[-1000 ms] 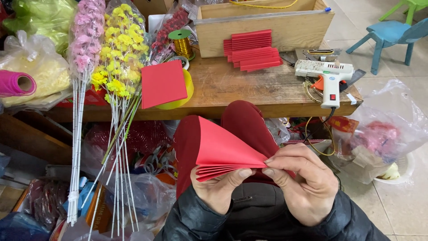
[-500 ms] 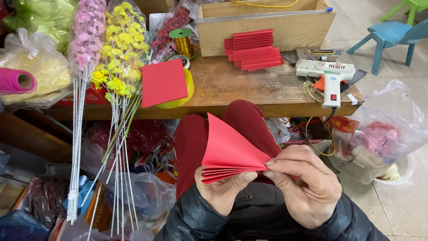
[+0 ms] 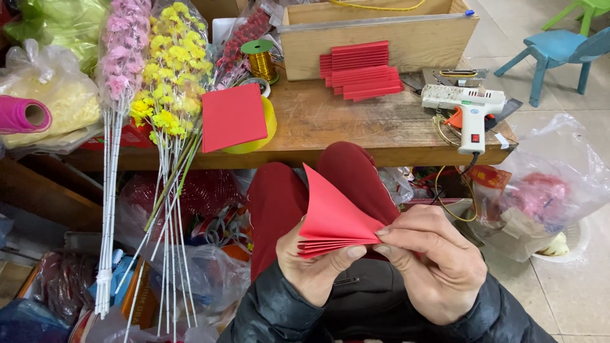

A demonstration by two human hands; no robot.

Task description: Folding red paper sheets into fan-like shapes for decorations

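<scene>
You held a folded red paper [image 3: 330,216] low over your lap, both hands closed on it. Your left hand [image 3: 314,270] sat under the pleated end, palm turned up toward you, its thumb pressed flat across the stacked folds and the other fingers curled beneath them, hidden by the paper. Your right hand [image 3: 432,260] came in from the right with the knuckles up and the wrist bent, thumb and forefinger pinched on the same edge so that the tips of the two hands nearly met. From that pinch the paper fanned up and away from your hands to a sharp point, tilted toward your red-trousered knees [image 3: 298,190]. Both dark jacket sleeves angled inward from the bottom of the view. Beyond your hands, past the knees, stood the wooden worktop [image 3: 356,127]. On it, ahead and to the left of your left hand, lay a flat red square sheet [image 3: 233,116] resting on a yellow tape roll [image 3: 268,130]. Straight ahead of your hands, further back, was a stack of pleated red strips [image 3: 363,70] against a wooden box [image 3: 381,35]. Ahead and to the right of your right hand lay a white glue gun [image 3: 469,108]. Far to the left of your left hand leaned pink and yellow artificial flower stems [image 3: 152,70].
</scene>
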